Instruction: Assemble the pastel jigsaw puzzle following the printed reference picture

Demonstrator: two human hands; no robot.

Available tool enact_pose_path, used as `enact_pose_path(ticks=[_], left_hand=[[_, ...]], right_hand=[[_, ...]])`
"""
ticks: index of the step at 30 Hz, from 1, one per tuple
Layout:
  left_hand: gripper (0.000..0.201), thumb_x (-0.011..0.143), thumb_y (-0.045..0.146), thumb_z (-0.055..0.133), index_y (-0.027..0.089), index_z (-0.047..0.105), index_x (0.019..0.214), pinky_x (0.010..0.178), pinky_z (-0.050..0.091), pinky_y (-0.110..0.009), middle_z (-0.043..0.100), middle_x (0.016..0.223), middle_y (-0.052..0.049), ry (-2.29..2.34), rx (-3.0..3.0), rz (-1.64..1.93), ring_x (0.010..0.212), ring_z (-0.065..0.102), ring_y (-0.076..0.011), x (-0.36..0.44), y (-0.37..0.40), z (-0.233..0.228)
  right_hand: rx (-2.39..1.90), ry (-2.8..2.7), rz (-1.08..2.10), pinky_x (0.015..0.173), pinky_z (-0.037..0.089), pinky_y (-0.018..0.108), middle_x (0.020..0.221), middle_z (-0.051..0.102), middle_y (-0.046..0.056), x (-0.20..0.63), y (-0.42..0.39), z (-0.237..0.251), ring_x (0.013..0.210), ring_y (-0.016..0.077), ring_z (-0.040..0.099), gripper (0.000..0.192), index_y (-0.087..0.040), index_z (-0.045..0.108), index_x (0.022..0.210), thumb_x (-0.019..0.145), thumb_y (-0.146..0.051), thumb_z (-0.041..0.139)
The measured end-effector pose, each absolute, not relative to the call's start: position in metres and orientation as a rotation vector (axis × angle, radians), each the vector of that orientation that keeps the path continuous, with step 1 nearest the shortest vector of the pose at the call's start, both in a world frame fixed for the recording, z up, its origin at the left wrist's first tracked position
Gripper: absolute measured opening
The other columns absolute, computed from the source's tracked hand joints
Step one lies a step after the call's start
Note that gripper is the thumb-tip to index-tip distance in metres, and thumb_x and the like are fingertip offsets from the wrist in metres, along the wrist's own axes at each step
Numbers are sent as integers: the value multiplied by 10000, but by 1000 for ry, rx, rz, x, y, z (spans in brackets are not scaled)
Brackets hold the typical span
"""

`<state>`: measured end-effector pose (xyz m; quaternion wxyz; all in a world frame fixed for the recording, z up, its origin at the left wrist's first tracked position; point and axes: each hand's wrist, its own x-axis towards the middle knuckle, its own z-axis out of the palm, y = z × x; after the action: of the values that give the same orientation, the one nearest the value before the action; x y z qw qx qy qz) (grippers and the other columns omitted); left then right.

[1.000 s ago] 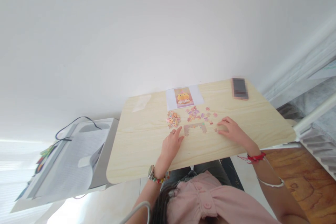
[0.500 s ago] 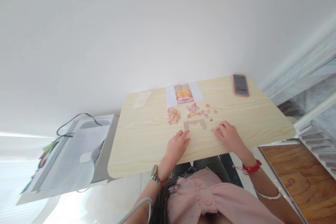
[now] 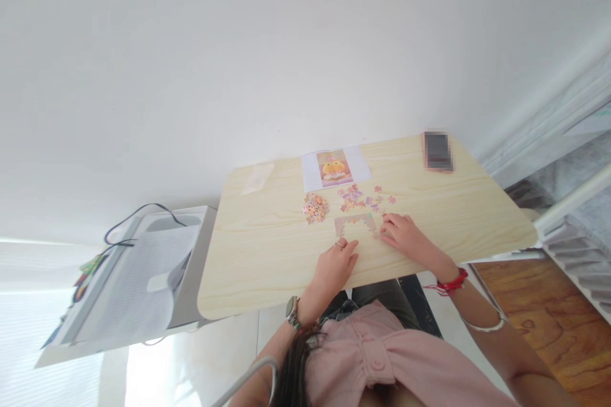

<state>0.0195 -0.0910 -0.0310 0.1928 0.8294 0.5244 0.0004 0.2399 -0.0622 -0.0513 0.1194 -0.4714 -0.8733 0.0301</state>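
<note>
A partly joined jigsaw puzzle (image 3: 340, 224) lies near the table's middle, its pieces forming an arch-like border strip. My right hand (image 3: 407, 238) is at its right end, fingers bent and closed on a small puzzle piece that they mostly cover. Just below the puzzle, my left hand (image 3: 334, 267) rests on the table with loosely bent fingers, thumb apart, holding nothing. Beyond the puzzle are a dense heap of mixed puzzle pieces (image 3: 316, 208) and a looser group of pink and purple pieces (image 3: 352, 197). Farther back lies a printed picture sheet (image 3: 310, 173) showing a yellow figure.
A blurred phone-like object (image 3: 438, 151) lies at the back right of the wooden table (image 3: 258, 235). A translucent strip (image 3: 258, 179) lies at the back left. Left of the table stands a white unit (image 3: 138, 280) with a dark cable. The wall (image 3: 305, 44) rises behind.
My right hand has moved left to the puzzle's right end. My left hand has shifted slightly right along the puzzle's lower side.
</note>
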Motion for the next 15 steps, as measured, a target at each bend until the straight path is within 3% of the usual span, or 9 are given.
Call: enact_pose_path(ticks=[15], left_hand=[[306,895,285,336,243,425,1185,688,456,-245,521,1073,-52,1438,2372,-84,901,575,-155,26,-89,-31]], right_hand=[[-1352,-2583,88,738,308,313,911,563,67,246,-65,-55,900,183,491,105,-181,557,796,834,-229,472]])
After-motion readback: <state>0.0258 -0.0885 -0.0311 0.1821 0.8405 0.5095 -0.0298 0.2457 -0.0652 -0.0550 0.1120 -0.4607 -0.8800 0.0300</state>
